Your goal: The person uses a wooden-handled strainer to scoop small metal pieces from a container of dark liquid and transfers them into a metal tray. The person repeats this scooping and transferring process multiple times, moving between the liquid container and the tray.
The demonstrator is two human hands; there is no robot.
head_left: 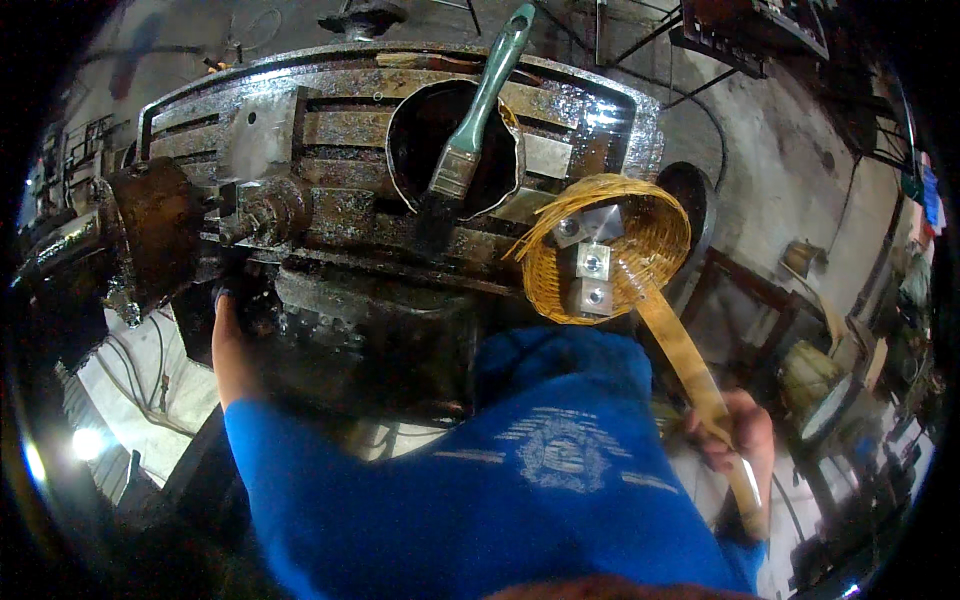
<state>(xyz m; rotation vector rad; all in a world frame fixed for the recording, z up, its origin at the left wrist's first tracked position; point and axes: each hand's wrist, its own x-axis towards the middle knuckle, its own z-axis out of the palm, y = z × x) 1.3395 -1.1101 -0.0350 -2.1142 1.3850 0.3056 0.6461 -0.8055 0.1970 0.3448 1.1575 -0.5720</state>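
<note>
My right hand (738,432) is closed around the flat light-wood handle of a round wicker basket (668,222), held at the right front of the machine table. Several square metal blocks (594,262) with holes lie in the basket. My left hand (226,294) reaches to the dark front of the machine, below a greasy cylindrical part; its fingers are lost in shadow. A brush (492,85) with a green handle leans across a round dark container (400,165) on the table, its dark bristles over the front rim.
The oily slotted machine table (350,128) stretches across the front. On its left sits a flat metal plate (262,135), with a rusty curved guard (155,225) further left. Another brush (420,62) lies along the far edge. A wooden frame (735,300) stands at the right.
</note>
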